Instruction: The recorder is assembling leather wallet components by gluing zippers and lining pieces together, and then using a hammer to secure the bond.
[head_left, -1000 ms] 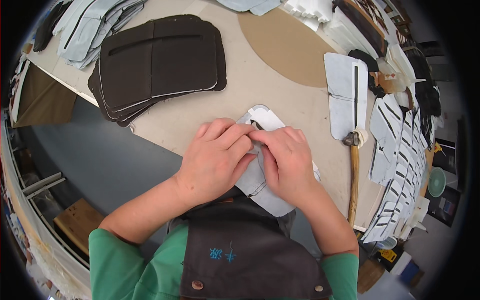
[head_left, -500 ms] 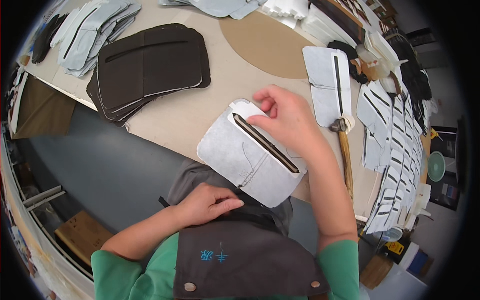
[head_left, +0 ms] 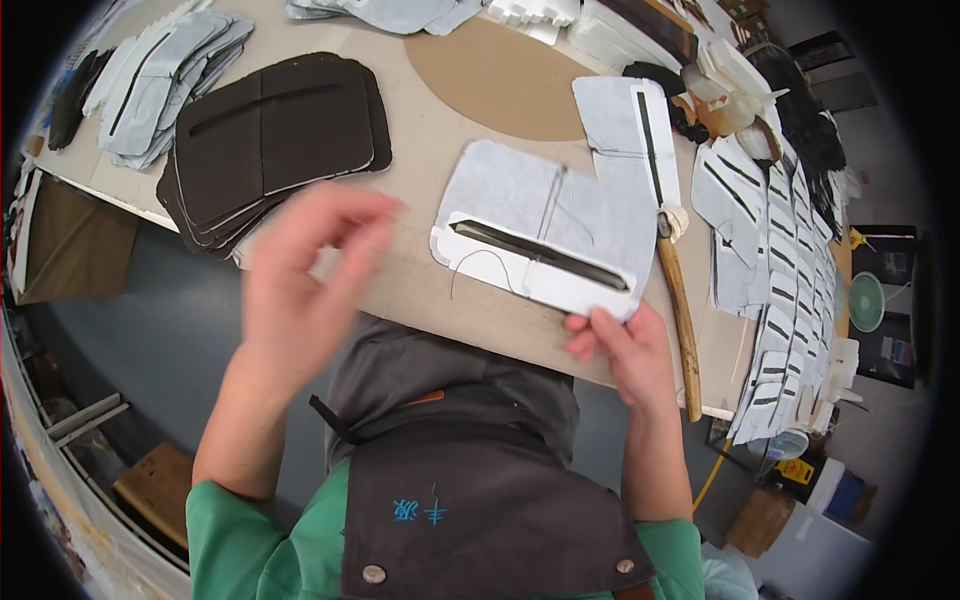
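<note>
A pale grey fabric-like panel lies at the table's front edge. Along its near side runs a white strip with a long dark slot, and loose thread trails over it. My right hand pinches the panel's near right corner between thumb and fingers. My left hand is raised over the table edge, apart from the panel and in front of a stack of dark brown panels. Motion smears its bent fingers, so I cannot make out whether anything is between them.
Right of the held panel lie another slotted grey panel and a wooden-handled tool. Overlapping slotted pieces line the table's right side. A brown oval sheet lies farther back; more grey panels are stacked far left.
The panel has turned and moved away from my lap, its slot now on the near side. My right hand has come down to its corner. My left hand has risen from my lap.
</note>
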